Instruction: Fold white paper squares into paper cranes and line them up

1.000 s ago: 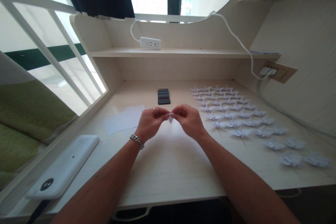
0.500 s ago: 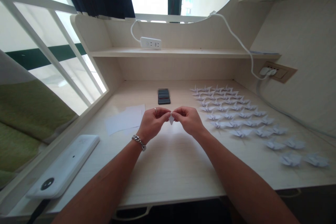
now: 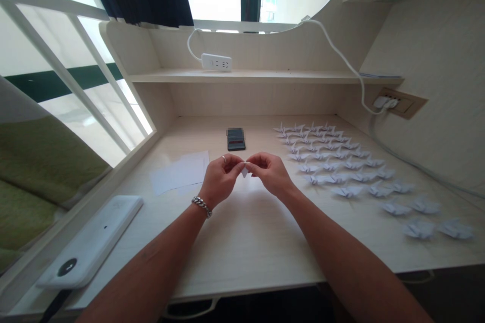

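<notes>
A small folded piece of white paper (image 3: 244, 171) is pinched between both hands above the middle of the desk, its pointed end hanging down. My left hand (image 3: 223, 175), with a ring and a chain bracelet, grips its left side with thumb and fingers. On the other side my right hand (image 3: 270, 172) holds it the same way, and the fingertips almost meet. Most of the paper is covered by the fingers. Flat sheets of white paper (image 3: 180, 171) lie just left of my left hand. Rows of folded paper cranes (image 3: 328, 154) stand to the right of my right hand.
Behind the hands lies a dark, flat case (image 3: 236, 139). A long white device (image 3: 94, 242) with a black cable rests at the desk's left edge. On the shelf (image 3: 265, 78) sits a white power strip (image 3: 215, 62). A white cord (image 3: 341, 53) runs to the wall socket (image 3: 401, 103).
The folded paper has tilted slightly between the fingers, and less of its pointed end shows. Both hands stay almost in place, still gripping it.
</notes>
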Demonstrator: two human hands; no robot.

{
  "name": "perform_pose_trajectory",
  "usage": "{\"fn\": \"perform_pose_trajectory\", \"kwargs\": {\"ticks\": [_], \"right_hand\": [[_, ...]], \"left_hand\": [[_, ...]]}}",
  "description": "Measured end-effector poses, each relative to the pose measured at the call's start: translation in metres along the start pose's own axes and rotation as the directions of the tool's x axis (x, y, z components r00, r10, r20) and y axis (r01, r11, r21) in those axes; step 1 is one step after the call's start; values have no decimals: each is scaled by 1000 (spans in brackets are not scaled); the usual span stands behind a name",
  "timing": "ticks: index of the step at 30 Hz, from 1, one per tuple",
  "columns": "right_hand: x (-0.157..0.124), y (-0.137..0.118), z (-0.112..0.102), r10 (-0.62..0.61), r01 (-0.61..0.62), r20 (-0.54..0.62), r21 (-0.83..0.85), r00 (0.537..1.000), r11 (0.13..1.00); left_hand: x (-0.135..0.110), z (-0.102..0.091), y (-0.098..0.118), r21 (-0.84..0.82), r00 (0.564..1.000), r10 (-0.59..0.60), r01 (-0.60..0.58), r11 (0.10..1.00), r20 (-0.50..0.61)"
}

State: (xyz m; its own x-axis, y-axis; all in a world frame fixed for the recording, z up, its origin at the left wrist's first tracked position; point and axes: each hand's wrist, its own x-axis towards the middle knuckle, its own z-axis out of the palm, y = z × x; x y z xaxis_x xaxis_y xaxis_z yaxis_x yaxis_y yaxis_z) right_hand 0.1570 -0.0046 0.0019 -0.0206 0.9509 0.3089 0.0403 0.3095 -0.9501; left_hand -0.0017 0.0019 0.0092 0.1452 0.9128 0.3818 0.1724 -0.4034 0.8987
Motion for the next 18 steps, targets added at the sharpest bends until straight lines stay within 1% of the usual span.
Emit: {"fn": "perform_pose_trajectory", "kwargs": {"ticks": [3, 10, 12, 14, 16, 18], "right_hand": [[-3, -4, 0, -109, 106, -44, -73, 993, 992], [-9, -16, 3, -217, 210, -89, -76, 972, 975], [-10, -17, 4, -210, 206, -88, -50, 974, 977], [-9, -17, 4, -182, 179, -66, -40, 981, 983], [-9, -16, 3, -162, 159, -44, -69, 986, 985], [-9, -15, 2, -166, 159, -48, -122, 985, 980]], "left_hand": [[-3, 2, 1, 43, 996, 84, -83, 996, -28], [-9, 3, 9, 85, 965, 242, -233, 969, -103], [-9, 2, 11, 92, 961, 247, -236, 967, -125], [-9, 2, 12, 82, 963, 227, -217, 973, -144], [-8, 3, 11, 67, 968, 201, -192, 979, -150], [-7, 4, 8, 40, 975, 173, -169, 985, -143]]}}
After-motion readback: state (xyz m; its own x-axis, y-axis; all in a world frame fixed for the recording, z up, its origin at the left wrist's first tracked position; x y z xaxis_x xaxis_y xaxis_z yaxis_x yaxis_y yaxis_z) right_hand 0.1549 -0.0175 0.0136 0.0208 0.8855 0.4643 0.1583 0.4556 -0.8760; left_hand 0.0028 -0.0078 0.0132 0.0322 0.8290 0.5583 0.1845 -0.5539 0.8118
